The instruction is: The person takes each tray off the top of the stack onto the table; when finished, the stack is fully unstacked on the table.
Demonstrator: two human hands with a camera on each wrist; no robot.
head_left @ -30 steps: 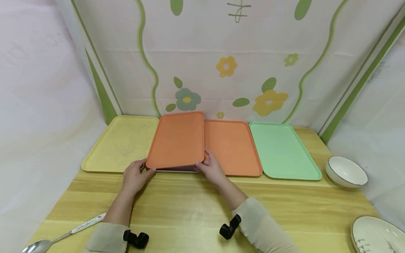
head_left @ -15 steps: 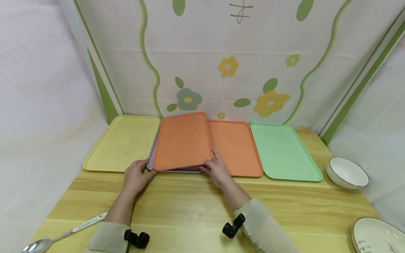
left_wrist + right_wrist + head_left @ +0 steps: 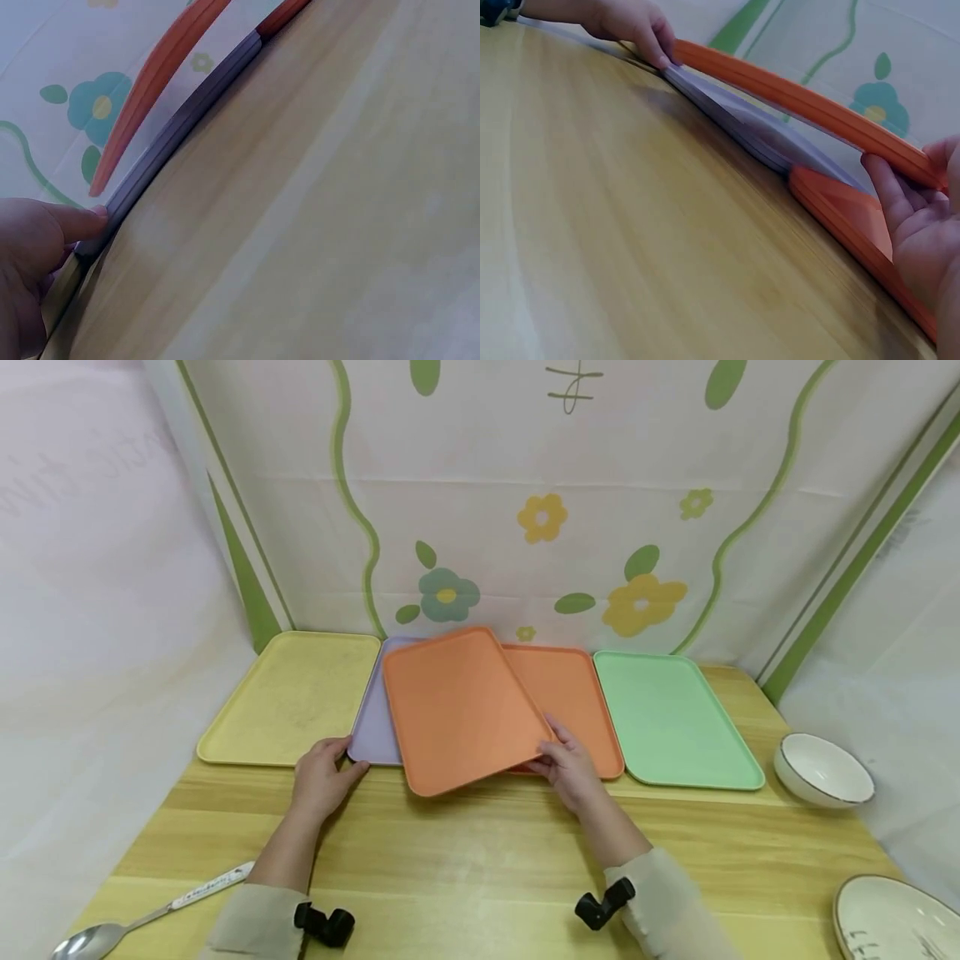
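Observation:
My right hand (image 3: pixel 572 774) pinches the front right corner of an orange tray (image 3: pixel 467 714), thumb above and fingers below. That tray is tilted and raised, overlapping a purple tray (image 3: pixel 375 735) and a second orange tray (image 3: pixel 577 693). In the right wrist view, a gap shows between the raised orange tray (image 3: pixel 795 105) and the purple tray (image 3: pixel 731 124) under it. My left hand (image 3: pixel 324 781) holds the purple tray's front left corner. In the left wrist view, the thumb of my left hand (image 3: pixel 34 244) lies on the purple rim (image 3: pixel 176 127).
A yellow tray (image 3: pixel 288 697) lies left of the purple one, and a green tray (image 3: pixel 675 718) is at the right of the row. A white bowl (image 3: pixel 823 768) and a plate (image 3: pixel 900 918) stand on the right, a spoon (image 3: pixel 153 917) front left. A printed cloth (image 3: pixel 480 460) hangs behind.
The orange tray has slid right and toward me off the purple tray, turning as it goes, with my right hand carrying it. More of the purple tray shows. My left hand has stayed put.

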